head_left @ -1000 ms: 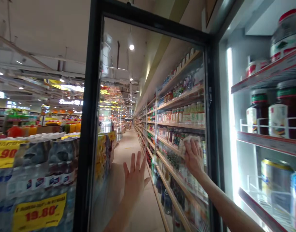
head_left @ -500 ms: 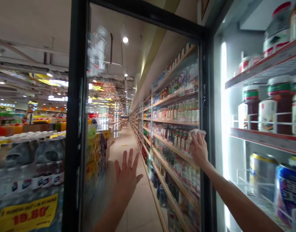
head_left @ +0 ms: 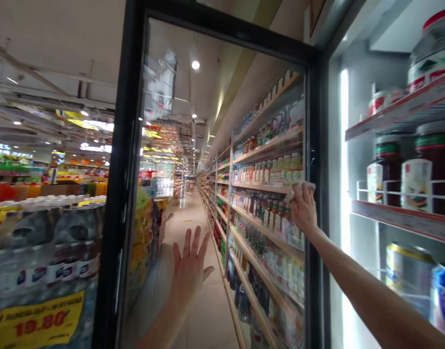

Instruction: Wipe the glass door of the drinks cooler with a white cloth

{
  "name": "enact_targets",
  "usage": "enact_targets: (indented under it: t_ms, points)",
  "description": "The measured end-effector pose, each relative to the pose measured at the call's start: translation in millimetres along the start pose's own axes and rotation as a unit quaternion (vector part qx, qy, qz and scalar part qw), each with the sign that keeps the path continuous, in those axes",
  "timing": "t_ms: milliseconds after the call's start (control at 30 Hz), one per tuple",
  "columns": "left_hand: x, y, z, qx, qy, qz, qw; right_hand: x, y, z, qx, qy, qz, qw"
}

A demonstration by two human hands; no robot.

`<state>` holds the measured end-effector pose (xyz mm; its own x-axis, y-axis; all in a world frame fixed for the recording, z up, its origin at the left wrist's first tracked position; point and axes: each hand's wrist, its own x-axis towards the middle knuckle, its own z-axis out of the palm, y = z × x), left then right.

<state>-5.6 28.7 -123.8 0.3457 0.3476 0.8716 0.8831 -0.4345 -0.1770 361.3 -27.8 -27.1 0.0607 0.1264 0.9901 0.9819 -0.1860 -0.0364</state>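
A glass fridge door (head_left: 118,194) with a black frame stands swung open in front of me. My right hand (head_left: 303,209) presses a pale cloth (head_left: 299,187) against the glass near the door's right edge, at mid height. My left hand (head_left: 189,264) lies flat on the lower middle of the pane, fingers spread; it looks slightly hazy, as if seen through the glass. A shop aisle shows through the pane.
To the right, the lit fridge holds dark jars (head_left: 422,169) on a wire-fronted shelf (head_left: 400,220) and cans (head_left: 407,269) below. Packs of bottled water (head_left: 44,242) with a yellow price sign (head_left: 37,322) stand left of the door. Long product shelves (head_left: 259,194) line the aisle.
My right hand has slid the cloth up and to the right across the glass. My left hand has stayed flat on the pane at about the same spot.
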Motion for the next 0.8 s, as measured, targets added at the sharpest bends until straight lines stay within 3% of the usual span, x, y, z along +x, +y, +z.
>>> enact_targets:
  t_ms: [67, 167, 233, 267, 333, 433, 500, 567, 667, 733, 800]
  points:
    - [0.7, -0.5, -0.7, 0.004, 0.003, -0.001, 1.000, 3.8, 0.1, -3.6, 0.006, 0.007, 0.002, 1.000]
    - [1.1, 0.0, -1.0, 0.000, 0.008, 0.000, 1.000, -68.5, -16.6, -6.4, 0.028, 0.006, -0.074, 0.997]
    - [1.0, 0.4, 1.2, -0.005, 0.014, 0.002, 1.000, -117.1, -35.2, -4.3, 0.043, -0.040, -0.167, 0.984]
    - [0.9, 0.5, 2.9, -0.003, 0.016, 0.003, 1.000, -128.5, -45.9, -2.8, 0.049, -0.069, -0.203, 0.976]
    - [0.9, 0.2, 6.4, 0.006, 0.022, 0.003, 1.000, -119.8, -69.4, -0.6, 0.045, -0.067, -0.208, 0.975]
    - [1.4, -1.0, 8.4, 0.014, 0.016, 0.001, 1.000, -71.6, -103.5, 1.2, 0.033, -0.015, -0.103, 0.994]
    - [2.0, -1.4, 7.8, 0.010, 0.009, 0.000, 1.000, -64.0, -119.2, 2.3, 0.033, 0.000, -0.077, 0.996]
    - [2.5, -1.3, 7.3, 0.010, 0.012, 0.000, 1.000, -89.9, -126.6, 2.7, 0.039, -0.017, -0.127, 0.991]
    - [3.4, -0.9, 8.8, 0.017, 0.027, 0.007, 0.999, -138.9, -123.2, 3.4, 0.053, -0.071, -0.278, 0.956]
    - [4.6, -0.8, 10.5, 0.023, 0.034, 0.008, 0.999, -135.5, -117.9, 5.1, 0.052, -0.083, -0.310, 0.946]
    - [5.7, -0.8, 11.8, 0.021, 0.031, 0.006, 0.999, -100.9, -116.5, 6.8, 0.044, -0.059, -0.242, 0.968]
